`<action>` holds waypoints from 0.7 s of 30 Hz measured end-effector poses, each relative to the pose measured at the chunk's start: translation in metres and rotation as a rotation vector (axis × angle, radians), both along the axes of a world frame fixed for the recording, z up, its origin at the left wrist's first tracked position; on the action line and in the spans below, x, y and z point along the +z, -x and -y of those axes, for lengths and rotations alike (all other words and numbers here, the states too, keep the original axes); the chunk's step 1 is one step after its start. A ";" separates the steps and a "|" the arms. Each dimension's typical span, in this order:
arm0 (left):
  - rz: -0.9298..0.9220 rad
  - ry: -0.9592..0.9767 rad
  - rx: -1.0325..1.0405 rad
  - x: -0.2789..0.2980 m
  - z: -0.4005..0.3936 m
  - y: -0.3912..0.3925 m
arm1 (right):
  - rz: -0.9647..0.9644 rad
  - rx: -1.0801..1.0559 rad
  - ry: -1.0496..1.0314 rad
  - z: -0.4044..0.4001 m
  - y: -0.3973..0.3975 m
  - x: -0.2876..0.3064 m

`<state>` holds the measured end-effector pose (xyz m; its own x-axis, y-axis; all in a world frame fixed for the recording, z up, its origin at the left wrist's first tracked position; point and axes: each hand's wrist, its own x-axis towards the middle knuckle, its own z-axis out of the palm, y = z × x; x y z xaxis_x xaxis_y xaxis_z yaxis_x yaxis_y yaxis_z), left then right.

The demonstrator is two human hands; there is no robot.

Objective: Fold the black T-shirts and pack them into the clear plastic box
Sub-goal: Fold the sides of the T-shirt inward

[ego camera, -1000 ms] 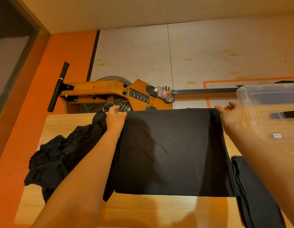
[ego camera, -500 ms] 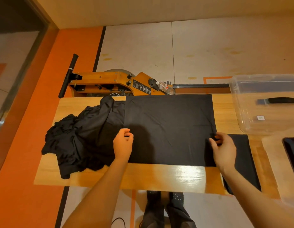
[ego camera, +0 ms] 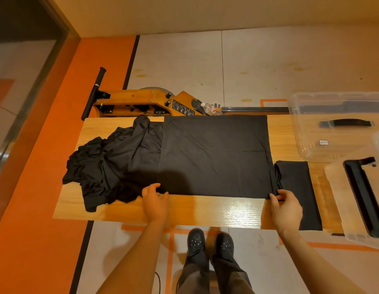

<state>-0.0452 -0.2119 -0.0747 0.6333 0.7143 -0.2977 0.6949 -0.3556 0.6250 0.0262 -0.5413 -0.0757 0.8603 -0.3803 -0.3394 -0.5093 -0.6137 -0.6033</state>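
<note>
Black T-shirt (ego camera: 216,155) flat on wooden table (ego camera: 205,209). Left hand (ego camera: 155,203) grips its near-left corner, right hand (ego camera: 287,210) pinches near-right corner. Clear plastic box (ego camera: 332,126) far right, empty.

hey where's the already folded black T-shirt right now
In the head view, the narrow folded black T-shirt lies on the wooden table at right, just beyond the right hand, between the flat black T-shirt and the clear plastic lid.

Single head-worn view — steeply down from above, near the wooden table (ego camera: 205,211), floor beyond.
</note>
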 end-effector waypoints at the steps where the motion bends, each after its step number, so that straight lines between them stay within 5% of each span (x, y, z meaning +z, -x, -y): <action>1: 0.002 -0.006 0.002 -0.001 -0.001 0.001 | -0.004 -0.006 0.000 0.000 0.001 0.000; 21: -0.104 -0.018 0.048 -0.005 -0.017 -0.008 | -0.066 -0.066 0.023 -0.001 0.006 0.004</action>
